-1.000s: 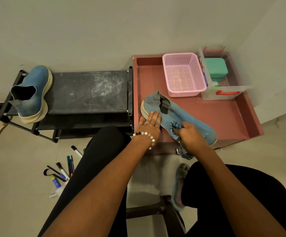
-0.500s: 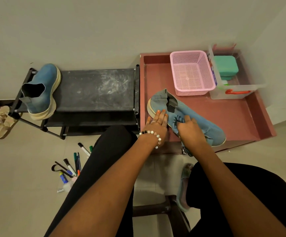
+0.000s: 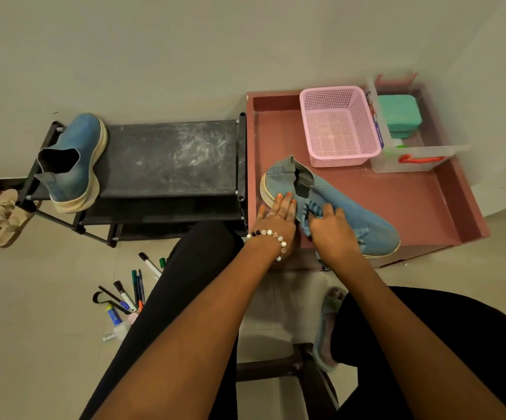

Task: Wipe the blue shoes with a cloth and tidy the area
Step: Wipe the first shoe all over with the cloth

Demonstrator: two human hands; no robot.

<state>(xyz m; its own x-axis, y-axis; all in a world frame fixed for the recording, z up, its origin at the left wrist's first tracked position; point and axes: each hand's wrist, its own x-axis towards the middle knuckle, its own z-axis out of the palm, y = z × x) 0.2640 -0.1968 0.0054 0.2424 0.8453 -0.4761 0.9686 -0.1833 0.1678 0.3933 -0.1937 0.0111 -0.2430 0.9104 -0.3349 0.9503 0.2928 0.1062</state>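
A pale tiled floor (image 3: 33, 298) and plain wall are seen, with a black rack (image 3: 166, 159) against the wall and a red tray (image 3: 427, 201) beside it. One blue shoe (image 3: 351, 204) is laid on its side in the tray, near the front edge. It is steadied at the heel end by the left hand (image 3: 276, 216), whose fingers are kept straight and flat. A blue cloth (image 3: 310, 212) is bunched in the curled fingers of the right hand (image 3: 333, 231) and pressed to the shoe's middle. The second shoe (image 3: 73, 159) is set on the rack's left end. A pink basket (image 3: 336, 125) and a clear box (image 3: 412, 156) are placed at the tray's back. Markers (image 3: 130, 286) are scattered on the floor.
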